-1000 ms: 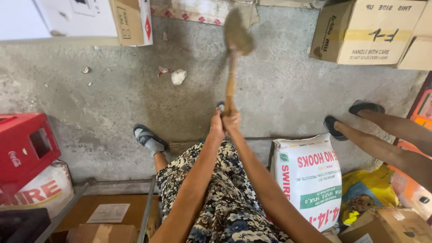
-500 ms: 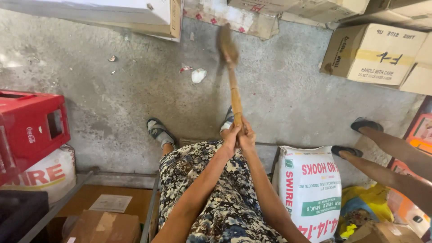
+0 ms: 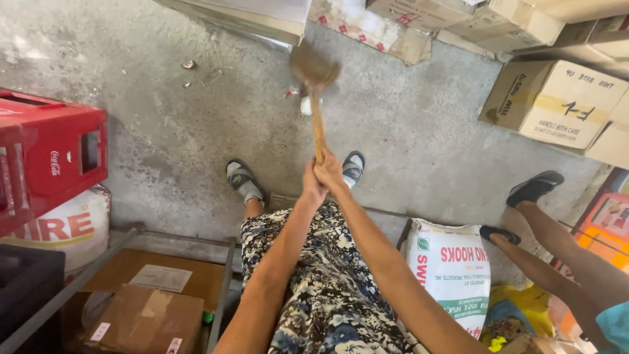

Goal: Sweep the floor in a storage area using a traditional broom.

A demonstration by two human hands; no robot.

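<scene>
Both my hands grip the near end of a wooden broom handle [image 3: 318, 128]. My left hand [image 3: 310, 189] and my right hand [image 3: 330, 172] are pressed together around it, above my floral skirt. The brown broom head [image 3: 314, 67] is blurred over the concrete floor [image 3: 406, 131], right by a crumpled white scrap [image 3: 305, 105] and a small red scrap [image 3: 291, 93]. My sandalled feet [image 3: 242, 180] stand on the floor below the broom.
A red crate [image 3: 49, 154] sits at left on a white sack [image 3: 62, 229]. Cardboard boxes [image 3: 557, 101] line the top and right. Another person's legs in dark sandals [image 3: 534, 187] reach in from the right beside a white printed sack [image 3: 452, 262]. A metal shelf frame [image 3: 223, 295] stands lower left.
The broom head has swept leftward and nearer the white scrap. My hands have lifted slightly, and the view has shifted so the boxes and crate sit differently in frame.
</scene>
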